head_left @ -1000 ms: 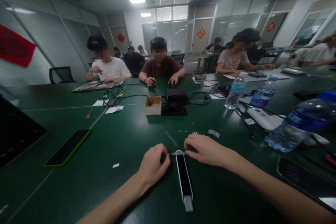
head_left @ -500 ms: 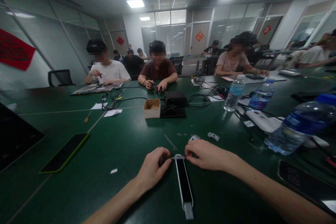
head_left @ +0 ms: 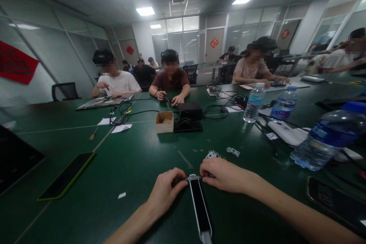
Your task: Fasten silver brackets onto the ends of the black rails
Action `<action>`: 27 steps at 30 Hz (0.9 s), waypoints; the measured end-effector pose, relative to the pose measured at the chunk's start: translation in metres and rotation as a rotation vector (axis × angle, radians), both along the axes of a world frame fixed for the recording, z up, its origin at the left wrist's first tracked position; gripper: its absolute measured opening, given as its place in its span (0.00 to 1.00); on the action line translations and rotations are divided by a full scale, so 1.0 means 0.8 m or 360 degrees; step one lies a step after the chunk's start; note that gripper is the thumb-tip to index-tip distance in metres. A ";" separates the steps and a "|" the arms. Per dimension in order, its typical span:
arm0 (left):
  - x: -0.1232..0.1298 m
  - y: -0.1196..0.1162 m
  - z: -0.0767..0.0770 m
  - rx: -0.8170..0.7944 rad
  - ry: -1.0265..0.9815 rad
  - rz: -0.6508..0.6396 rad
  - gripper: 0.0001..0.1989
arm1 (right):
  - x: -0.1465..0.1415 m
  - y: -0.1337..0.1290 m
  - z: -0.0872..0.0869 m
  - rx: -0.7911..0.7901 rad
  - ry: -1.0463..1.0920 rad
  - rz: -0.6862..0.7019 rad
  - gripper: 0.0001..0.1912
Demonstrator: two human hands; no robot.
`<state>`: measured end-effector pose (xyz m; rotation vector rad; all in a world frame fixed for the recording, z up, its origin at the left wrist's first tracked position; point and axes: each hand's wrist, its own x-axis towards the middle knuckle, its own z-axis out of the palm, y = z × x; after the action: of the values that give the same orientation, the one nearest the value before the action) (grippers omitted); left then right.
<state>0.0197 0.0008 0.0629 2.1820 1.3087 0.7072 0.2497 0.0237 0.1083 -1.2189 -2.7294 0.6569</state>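
A long, narrow device [head_left: 200, 206] with a black face and white frame lies lengthwise in front of me. Across its far end runs a thin greyish strip [head_left: 194, 177], too small to name surely. My left hand [head_left: 167, 188] pinches the strip's left end between thumb and fingers. From the other side, my right hand [head_left: 221, 173] pinches its right end, fingers curled. A silvery piece [head_left: 205, 237] sticks out of the device's near end. Just beyond my right hand are a white perforated part [head_left: 212, 154] and a small white bracket-like piece [head_left: 233, 151].
On the green table [head_left: 137, 160] stand a small open box [head_left: 164, 124] and a black device [head_left: 190, 111]. A green-edged phone [head_left: 67, 177] lies left. Water bottles [head_left: 328, 135], cables and another phone [head_left: 334, 202] occupy the right. Several people sit opposite, one handling a dark object [head_left: 168, 101].
My view has tilted up slightly, so the table things sit lower in the picture. Both hands stay pinched at the strip's ends, with hardly any movement over the device.
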 end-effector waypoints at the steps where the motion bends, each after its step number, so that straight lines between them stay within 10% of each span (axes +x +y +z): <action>1: 0.000 0.000 -0.001 0.0004 0.0012 0.0001 0.03 | -0.002 -0.001 0.000 0.0010 0.0014 0.0006 0.06; 15: -0.005 0.004 -0.012 0.0064 0.0060 -0.0067 0.04 | 0.074 0.051 0.012 0.0166 -0.0190 -0.0317 0.10; 27: 0.000 -0.001 -0.010 0.0266 0.0316 -0.0139 0.07 | 0.068 0.058 0.004 0.0187 0.0213 -0.0223 0.08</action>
<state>0.0193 -0.0002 0.0548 2.4818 1.2803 0.5972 0.3039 0.0702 0.1112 -1.2756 -2.5087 0.5334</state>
